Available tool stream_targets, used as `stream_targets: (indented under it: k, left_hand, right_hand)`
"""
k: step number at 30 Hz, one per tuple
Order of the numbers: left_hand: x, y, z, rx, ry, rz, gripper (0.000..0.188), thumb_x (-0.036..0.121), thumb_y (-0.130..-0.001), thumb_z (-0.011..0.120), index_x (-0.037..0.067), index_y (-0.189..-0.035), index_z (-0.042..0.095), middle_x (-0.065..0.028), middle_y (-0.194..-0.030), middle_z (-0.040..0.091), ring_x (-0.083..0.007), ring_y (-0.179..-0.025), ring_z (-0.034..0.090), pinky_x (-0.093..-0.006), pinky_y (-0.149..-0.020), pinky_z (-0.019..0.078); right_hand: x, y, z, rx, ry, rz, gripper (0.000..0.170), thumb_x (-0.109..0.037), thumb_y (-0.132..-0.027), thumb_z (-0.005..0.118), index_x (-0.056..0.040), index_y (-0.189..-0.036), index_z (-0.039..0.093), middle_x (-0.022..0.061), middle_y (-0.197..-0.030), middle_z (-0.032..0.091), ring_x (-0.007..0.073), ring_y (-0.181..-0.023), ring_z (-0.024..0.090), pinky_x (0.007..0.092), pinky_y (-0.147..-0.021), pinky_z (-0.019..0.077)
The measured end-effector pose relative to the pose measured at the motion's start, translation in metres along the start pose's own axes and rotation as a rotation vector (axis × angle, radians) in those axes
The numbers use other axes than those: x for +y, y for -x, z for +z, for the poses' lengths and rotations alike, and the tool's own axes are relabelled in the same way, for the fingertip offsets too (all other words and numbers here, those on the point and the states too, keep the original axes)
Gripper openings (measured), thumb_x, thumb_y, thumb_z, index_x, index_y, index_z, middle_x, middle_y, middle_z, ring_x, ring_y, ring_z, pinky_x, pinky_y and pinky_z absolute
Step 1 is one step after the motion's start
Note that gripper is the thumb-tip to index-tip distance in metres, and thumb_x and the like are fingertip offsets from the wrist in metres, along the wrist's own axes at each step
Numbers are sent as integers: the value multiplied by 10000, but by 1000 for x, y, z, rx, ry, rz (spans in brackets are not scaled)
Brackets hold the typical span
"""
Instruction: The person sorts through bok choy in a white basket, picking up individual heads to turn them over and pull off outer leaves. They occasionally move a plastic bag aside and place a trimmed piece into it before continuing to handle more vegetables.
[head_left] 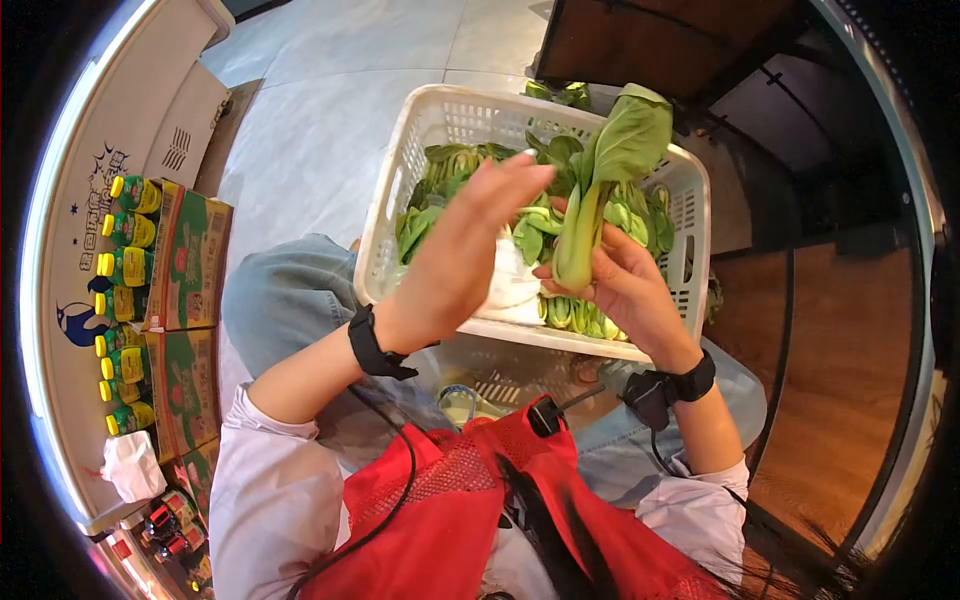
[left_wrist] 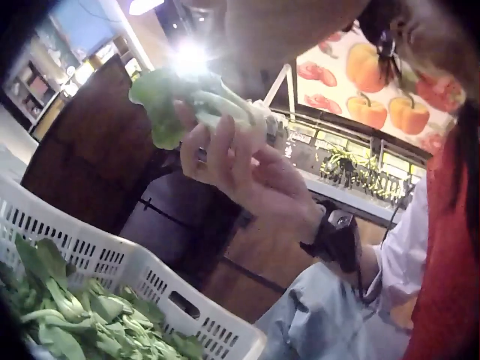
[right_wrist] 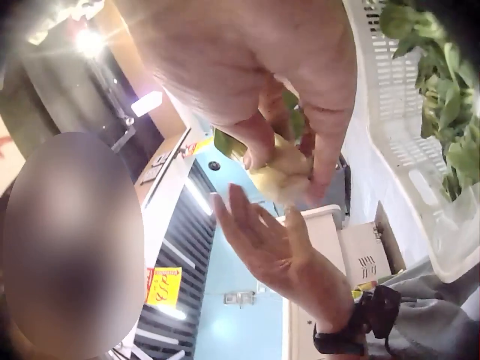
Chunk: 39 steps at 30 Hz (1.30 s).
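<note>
In the head view my right hand (head_left: 635, 290) grips a head of bok choy (head_left: 580, 225) by its pale base, leaves pointing up and away, over the basket. My left hand (head_left: 450, 255) is raised to the left of it with fingers extended, holding nothing. In the right wrist view, fingers and thumb close round the white base (right_wrist: 281, 176), and the left hand (right_wrist: 281, 251) lies just below it. Beneath both hands, a white plastic basket (head_left: 700, 185) holds many more bok choy (head_left: 450, 165). A white wrapping (head_left: 512, 285) lies among them.
The basket stands between the person's bent knees (head_left: 290, 290). Cartons (head_left: 190, 260) with yellow-capped bottles (head_left: 130, 230) line the left side, beside a white cabinet (head_left: 100, 180). Brown panels (head_left: 840, 370) stand at the right. More greens (head_left: 560, 93) lie behind the basket.
</note>
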<state>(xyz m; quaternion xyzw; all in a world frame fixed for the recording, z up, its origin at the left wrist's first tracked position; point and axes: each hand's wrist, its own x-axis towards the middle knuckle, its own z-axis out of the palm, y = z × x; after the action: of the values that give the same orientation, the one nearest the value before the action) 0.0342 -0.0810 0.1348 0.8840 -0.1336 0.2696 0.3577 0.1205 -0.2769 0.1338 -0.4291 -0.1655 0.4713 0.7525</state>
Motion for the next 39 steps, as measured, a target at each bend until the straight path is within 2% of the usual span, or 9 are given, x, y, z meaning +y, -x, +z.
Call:
stream_targets:
  k: [1, 4, 7, 15, 17, 21, 27, 32, 39]
  left_hand:
    - [-4, 0, 4, 68, 51, -93, 371, 61, -895, 516, 48, -1265, 486, -107, -1259, 534, -246, -1152, 523, -351, -990, 403]
    - [-14, -4, 9, -208, 827, -564, 350, 106, -886, 582, 26, -1219, 509, -82, -1190, 573, -178, -1085, 549, -323, -950, 426]
    - [-7, -3, 15, -236, 998, -755, 345, 105, -884, 600, -11, -1196, 508, -85, -1198, 553, -145, -1128, 507, -321, -986, 398]
    - [-1, 0, 15, -72, 925, -858, 448, 87, -816, 687, 21, -1214, 490, -53, -1128, 573, -140, -1091, 527, -306, -943, 431]
    - [-14, 5, 22, -25, 834, -723, 432, 132, -791, 721, 16, -1146, 505, -65, -1039, 598, -125, -982, 567, -278, -856, 463]
    - [-16, 5, 20, -84, 764, -743, 489, 170, -748, 763, 22, -1117, 478, -68, -922, 602, -113, -869, 582, -258, -757, 476]
    - [-24, 7, 25, 157, 503, -671, 549, 194, -731, 780, 50, -1129, 430, -44, -842, 572, -116, -784, 553, -254, -703, 463]
    - [-27, 0, 8, 85, 563, -693, 209, 187, -841, 670, 33, -957, 591, -4, -821, 593, -77, -758, 538, -228, -695, 450]
    - [-29, -3, -2, 66, 776, -829, 171, 188, -888, 616, 24, -937, 622, 11, -862, 599, -57, -786, 533, -213, -711, 441]
  right_hand:
    - [0, 2, -4, -16, -39, -1, 490, -172, -959, 464, 18, -1378, 298, 103, -1351, 437, 280, -1170, 512, 415, -1002, 429]
    - [8, 4, -13, -48, -118, -19, 448, -174, -967, 437, 40, -1347, 334, 122, -1333, 450, 290, -1166, 514, 432, -1013, 419]
    - [20, 3, -18, -48, -89, 21, 413, -166, -968, 432, 32, -1324, 364, 135, -1313, 465, 299, -1166, 513, 437, -1008, 424]
    - [28, -1, -17, 181, 127, 24, 392, -176, -952, 488, 23, -1281, 410, 124, -1216, 521, 231, -1039, 583, 362, -901, 499]
    - [28, -3, -23, 172, 134, 40, 381, -175, -946, 499, 22, -1264, 424, 108, -1195, 525, 206, -997, 591, 336, -877, 512]
    - [31, -5, -4, 225, 310, -16, 456, -144, -898, 581, 6, -1286, 395, 89, -1172, 530, 176, -959, 586, 296, -812, 506]
    - [34, -2, 1, 166, 365, 63, 637, -126, -832, 675, -16, -1352, 323, 87, -1214, 508, 163, -959, 579, 266, -723, 483]
    - [32, 1, -3, 158, 362, 125, 640, -131, -840, 663, -11, -1365, 318, 82, -1232, 497, 155, -947, 574, 257, -707, 484]
    - [29, 6, -16, 60, 285, 193, 596, -131, -860, 635, 2, -1353, 328, 86, -1210, 505, 153, -979, 561, 265, -730, 491]
